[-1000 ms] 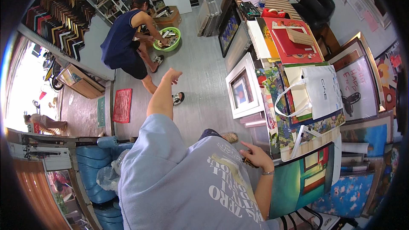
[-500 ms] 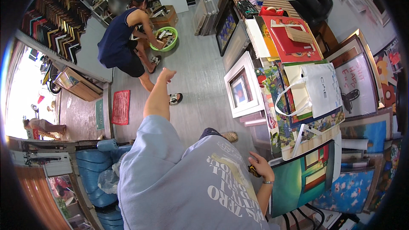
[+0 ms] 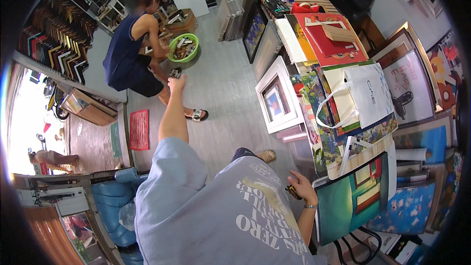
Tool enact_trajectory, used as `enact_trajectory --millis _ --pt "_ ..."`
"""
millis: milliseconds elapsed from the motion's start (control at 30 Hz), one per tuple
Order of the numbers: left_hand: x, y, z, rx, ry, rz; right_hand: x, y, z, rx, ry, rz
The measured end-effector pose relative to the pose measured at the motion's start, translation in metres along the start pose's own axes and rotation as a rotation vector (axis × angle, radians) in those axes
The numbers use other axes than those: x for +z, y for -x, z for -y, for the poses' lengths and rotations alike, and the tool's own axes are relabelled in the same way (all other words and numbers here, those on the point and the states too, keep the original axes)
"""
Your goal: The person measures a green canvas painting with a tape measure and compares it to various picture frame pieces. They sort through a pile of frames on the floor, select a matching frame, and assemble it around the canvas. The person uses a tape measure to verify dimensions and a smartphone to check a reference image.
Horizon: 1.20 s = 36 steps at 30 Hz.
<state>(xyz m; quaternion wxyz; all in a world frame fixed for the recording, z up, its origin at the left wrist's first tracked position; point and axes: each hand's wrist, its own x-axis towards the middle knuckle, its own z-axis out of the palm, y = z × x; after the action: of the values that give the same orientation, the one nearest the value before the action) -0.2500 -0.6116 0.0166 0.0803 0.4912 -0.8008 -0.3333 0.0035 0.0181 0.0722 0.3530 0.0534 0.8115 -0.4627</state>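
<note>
My left arm reaches far forward over the floor. Its hand [image 3: 177, 84] has the fingers curled in, with nothing visible in them, and appears just in front of a co-worker's sandal. Low at my right side, my right hand [image 3: 303, 190] is closed around a small yellow-and-black tape measure [image 3: 293, 192], partly covered by the fingers. A green-and-red painting [image 3: 351, 198] stands close beside that hand. Ahead on the left, a co-worker [image 3: 132, 51] in a dark sleeveless top bends beside a light green basin [image 3: 184, 48] filled with small pieces.
Along my right runs a table stacked with pictures and a white tote bag [image 3: 367, 99]. A white picture frame [image 3: 278, 95] leans against its side. Frame corner samples [image 3: 59, 44] cover the left wall. A red mat [image 3: 139, 130] lies by the doorway, near a blue padded seat [image 3: 110, 196].
My left hand has moved slightly left, and its pointing finger has curled in. The co-worker has raised their head and drawn a hand back from the basin. My right hand keeps the tape measure.
</note>
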Motion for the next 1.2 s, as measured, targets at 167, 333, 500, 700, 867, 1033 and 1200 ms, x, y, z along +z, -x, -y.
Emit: enact_trajectory --millis 167,333,500,700,867,1033,1200 --pt "0.007 -0.006 0.001 0.052 0.062 -0.055 0.003 0.003 -0.001 0.085 -0.011 0.036" --pt "0.012 -0.004 -0.001 0.31 -0.017 -0.177 0.015 0.003 -0.014 0.046 -0.103 0.013" --pt "0.001 0.051 -0.057 0.703 -0.185 -0.298 0.013 0.012 -0.019 0.127 -0.081 0.019" --pt "-0.02 0.033 -0.095 0.56 -0.401 0.502 0.015 0.016 -0.012 0.179 0.026 0.054" --pt "-0.011 0.061 -0.101 0.165 -0.209 1.662 0.019 0.018 -0.013 0.182 -0.122 0.038" --pt "0.004 0.175 -0.103 0.241 -0.137 1.919 0.041 0.013 -0.044 0.123 -0.265 -0.051" --pt "0.021 0.285 -0.128 0.518 -0.051 1.935 0.046 0.022 -0.048 0.023 -0.294 -0.224"
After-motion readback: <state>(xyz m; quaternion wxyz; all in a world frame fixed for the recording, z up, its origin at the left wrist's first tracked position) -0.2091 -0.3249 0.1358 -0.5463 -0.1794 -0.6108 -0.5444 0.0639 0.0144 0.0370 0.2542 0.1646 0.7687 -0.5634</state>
